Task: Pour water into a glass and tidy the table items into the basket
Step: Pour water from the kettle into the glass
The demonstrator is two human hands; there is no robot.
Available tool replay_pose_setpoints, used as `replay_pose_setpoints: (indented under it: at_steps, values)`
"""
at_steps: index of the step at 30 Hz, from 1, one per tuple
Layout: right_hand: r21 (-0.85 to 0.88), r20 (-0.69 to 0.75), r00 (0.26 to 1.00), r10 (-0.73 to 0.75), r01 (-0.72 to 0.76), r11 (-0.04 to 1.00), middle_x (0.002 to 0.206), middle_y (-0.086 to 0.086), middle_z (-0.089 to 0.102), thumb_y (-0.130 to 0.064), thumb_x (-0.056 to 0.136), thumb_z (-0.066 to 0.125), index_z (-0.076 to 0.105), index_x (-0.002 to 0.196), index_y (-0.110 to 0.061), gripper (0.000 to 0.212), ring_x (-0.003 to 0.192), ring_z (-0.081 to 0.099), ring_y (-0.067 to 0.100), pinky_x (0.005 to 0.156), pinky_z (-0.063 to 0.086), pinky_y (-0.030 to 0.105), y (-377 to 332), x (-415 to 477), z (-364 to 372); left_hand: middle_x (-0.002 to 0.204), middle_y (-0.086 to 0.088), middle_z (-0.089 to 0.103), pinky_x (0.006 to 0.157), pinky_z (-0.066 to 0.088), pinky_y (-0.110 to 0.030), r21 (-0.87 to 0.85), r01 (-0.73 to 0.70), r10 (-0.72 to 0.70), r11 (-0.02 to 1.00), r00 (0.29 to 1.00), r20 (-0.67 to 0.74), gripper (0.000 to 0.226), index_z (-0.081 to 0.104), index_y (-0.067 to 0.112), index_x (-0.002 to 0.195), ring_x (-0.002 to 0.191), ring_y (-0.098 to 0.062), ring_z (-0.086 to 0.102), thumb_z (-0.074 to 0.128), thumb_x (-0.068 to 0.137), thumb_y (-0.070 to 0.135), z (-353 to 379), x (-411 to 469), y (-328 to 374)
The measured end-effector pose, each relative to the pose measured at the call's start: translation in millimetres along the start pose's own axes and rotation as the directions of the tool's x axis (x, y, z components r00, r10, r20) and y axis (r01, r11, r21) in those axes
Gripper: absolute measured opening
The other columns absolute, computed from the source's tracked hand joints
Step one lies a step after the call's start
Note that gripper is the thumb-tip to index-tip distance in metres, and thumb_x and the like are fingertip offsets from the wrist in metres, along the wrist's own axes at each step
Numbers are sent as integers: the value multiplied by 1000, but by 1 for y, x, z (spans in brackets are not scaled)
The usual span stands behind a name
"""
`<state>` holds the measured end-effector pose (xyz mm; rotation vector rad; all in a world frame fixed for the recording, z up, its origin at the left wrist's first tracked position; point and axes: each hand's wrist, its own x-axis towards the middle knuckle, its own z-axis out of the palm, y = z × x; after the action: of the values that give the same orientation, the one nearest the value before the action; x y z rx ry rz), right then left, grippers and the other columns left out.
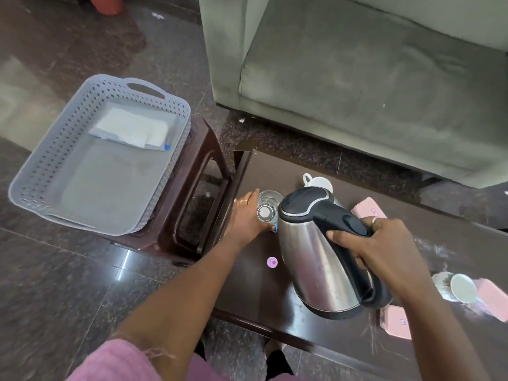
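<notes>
A clear glass [268,206] stands near the left end of the dark table [247,279]. My left hand [244,218] is wrapped around its left side. My right hand [376,248] grips the black handle of a steel kettle [319,259], which is tilted with its lidded top toward the glass. The kettle's spout is hidden behind its lid, so I cannot see any water flowing. A grey perforated basket [35,171] sits on a brown stool [198,160] left of the table, holding white folded papers [132,127].
On the table lie a white cup [319,182] behind the kettle, pink boxes [368,210] [395,320] [492,298], a tipped white cup [456,287] at the right and a small lilac cap [272,262]. A grey sofa [357,78] stands behind the table.
</notes>
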<state>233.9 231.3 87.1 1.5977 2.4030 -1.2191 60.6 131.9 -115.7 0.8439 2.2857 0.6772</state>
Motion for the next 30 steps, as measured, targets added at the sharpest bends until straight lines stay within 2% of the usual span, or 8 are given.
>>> replay_pose_setpoints:
  at_steps: [3, 8, 15, 21, 30]
  values:
    - [-27, 33, 998, 47, -47, 999, 37, 0, 51, -36, 62, 79, 60, 62, -2, 38, 31, 43, 8, 38, 35, 22, -7, 11, 7, 145, -6, 43, 115, 19, -45, 6, -15, 15, 1000, 1000, -20, 90, 32, 10, 143, 135, -22, 38, 76, 69, 38, 2, 2, -6]
    - [-93, 78, 993, 87, -79, 993, 39, 2, 55, -38, 61, 78, 56, 54, -7, 38, 31, 48, 10, 42, 37, 23, -17, 25, 16, 145, 3, 43, 117, 2, -49, -25, 22, -22, 999, 999, -25, 87, 31, 21, 143, 136, -16, 36, 72, 69, 44, 6, -1, -12]
    - [-202, 129, 986, 107, -80, 976, 43, 5, 56, -39, 63, 77, 58, 56, -7, 38, 43, 51, 19, 45, 39, 27, -30, 34, 26, 140, 3, 49, 118, 6, -46, -85, -18, 15, 996, 999, -37, 85, 34, 24, 141, 133, -19, 40, 74, 68, 40, 8, 0, -19]
    - [-202, 139, 979, 151, -121, 972, 30, -2, 49, -36, 66, 77, 53, 52, -10, 38, 23, 42, 9, 26, 31, 13, -39, 41, 27, 138, 3, 51, 119, 8, -46, -104, -37, 32, 994, 998, -45, 85, 37, 24, 140, 133, -17, 40, 73, 66, 47, 8, 1, -24]
    - [-261, 170, 971, 169, -121, 958, 30, 1, 51, -37, 64, 77, 54, 53, -10, 37, 24, 46, 13, 38, 37, 21, -45, 46, 31, 138, 3, 51, 118, 4, -45, -79, -44, 40, 996, 998, -52, 85, 34, 25, 141, 134, -17, 37, 73, 68, 46, 9, -2, -25]
